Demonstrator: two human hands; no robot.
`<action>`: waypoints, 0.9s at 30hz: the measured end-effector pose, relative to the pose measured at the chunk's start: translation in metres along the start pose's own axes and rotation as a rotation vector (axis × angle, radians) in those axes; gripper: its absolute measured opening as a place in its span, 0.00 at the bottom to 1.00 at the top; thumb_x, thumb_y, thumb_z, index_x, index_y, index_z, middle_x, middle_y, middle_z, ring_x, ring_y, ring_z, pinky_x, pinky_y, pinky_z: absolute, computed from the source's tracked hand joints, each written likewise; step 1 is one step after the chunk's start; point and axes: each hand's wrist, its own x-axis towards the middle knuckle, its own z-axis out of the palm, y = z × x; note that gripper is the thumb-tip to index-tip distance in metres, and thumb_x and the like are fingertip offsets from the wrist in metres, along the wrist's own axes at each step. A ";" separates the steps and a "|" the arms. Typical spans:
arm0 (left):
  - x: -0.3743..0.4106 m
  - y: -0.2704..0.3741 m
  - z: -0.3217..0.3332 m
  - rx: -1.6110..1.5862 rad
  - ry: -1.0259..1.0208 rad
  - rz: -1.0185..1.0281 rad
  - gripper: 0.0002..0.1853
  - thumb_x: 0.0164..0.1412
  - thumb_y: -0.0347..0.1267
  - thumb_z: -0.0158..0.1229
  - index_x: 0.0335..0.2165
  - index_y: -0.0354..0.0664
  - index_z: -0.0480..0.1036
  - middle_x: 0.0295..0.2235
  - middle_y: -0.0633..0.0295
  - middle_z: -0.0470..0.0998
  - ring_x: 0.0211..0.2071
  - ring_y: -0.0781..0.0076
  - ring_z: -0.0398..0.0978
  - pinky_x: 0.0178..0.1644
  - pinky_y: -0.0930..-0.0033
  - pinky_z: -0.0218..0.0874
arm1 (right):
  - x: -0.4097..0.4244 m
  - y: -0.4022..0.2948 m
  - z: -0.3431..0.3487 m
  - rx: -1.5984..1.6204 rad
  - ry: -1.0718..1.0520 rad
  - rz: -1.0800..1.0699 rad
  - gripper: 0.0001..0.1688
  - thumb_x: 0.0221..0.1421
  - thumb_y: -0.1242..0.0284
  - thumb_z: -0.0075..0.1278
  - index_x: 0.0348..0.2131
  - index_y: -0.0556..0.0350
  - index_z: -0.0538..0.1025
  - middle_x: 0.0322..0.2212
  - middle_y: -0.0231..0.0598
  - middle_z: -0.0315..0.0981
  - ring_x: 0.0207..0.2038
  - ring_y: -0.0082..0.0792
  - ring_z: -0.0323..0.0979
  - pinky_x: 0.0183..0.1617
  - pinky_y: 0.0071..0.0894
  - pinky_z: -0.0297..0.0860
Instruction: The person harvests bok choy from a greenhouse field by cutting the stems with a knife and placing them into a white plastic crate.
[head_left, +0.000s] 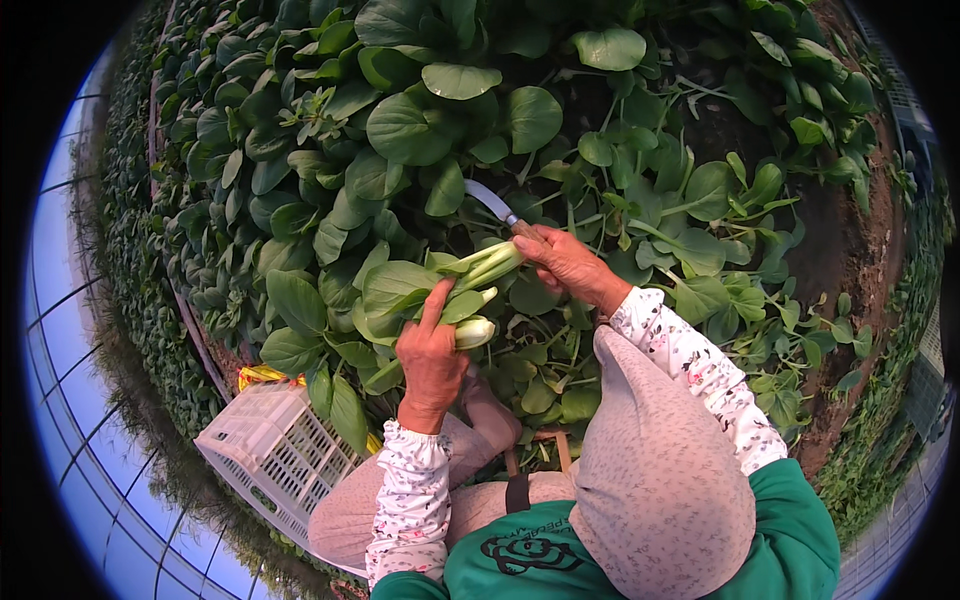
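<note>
My left hand (431, 352) is closed around a bunch of bok choy (401, 289), its index finger lying over the leaves. The pale cut bases point right; one bok choy base (474, 332) sticks out just beside my fingers. In my right hand (574, 266) is a small curved sickle knife, gripped by its wooden handle (529, 231). Its steel blade (487, 198) points up and left, away from the bunch. My right thumb is at the base of the upper bok choy (491, 264); whether it presses on it I cannot tell.
Dense standing bok choy (300, 150) fills the bed ahead and to the left. Loose leaves (697, 247) litter the soil at right. A white plastic crate (274, 439) tilts by my left leg, with yellow plastic (266, 375) behind it. A wooden frame (562, 450) shows between my legs.
</note>
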 end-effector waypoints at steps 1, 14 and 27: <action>-0.001 0.003 0.005 -0.021 -0.006 0.013 0.15 0.36 0.24 0.61 0.30 0.39 0.76 0.48 0.59 0.69 0.27 0.59 0.74 0.32 0.65 0.64 | -0.001 -0.001 0.003 0.103 -0.057 0.005 0.22 0.49 0.55 0.54 0.34 0.53 0.68 0.19 0.24 0.63 0.14 0.11 0.54 0.14 0.12 0.52; 0.029 0.043 0.015 -0.022 -0.313 0.047 0.47 0.25 0.26 0.67 0.52 0.41 0.61 0.34 0.57 0.68 0.40 0.59 0.68 0.62 0.50 0.39 | -0.030 0.023 -0.002 0.117 -0.038 -0.072 0.16 0.46 0.67 0.58 0.32 0.56 0.70 0.23 0.27 0.67 0.20 0.15 0.64 0.20 0.14 0.62; 0.026 -0.085 0.002 0.307 -0.343 -0.218 0.16 0.29 0.23 0.62 0.26 0.37 0.73 0.49 0.40 0.65 0.30 0.47 0.75 0.35 0.55 0.66 | 0.074 0.020 0.024 -0.931 0.029 -0.353 0.28 0.55 0.53 0.42 0.29 0.65 0.73 0.24 0.58 0.70 0.29 0.58 0.68 0.35 0.43 0.64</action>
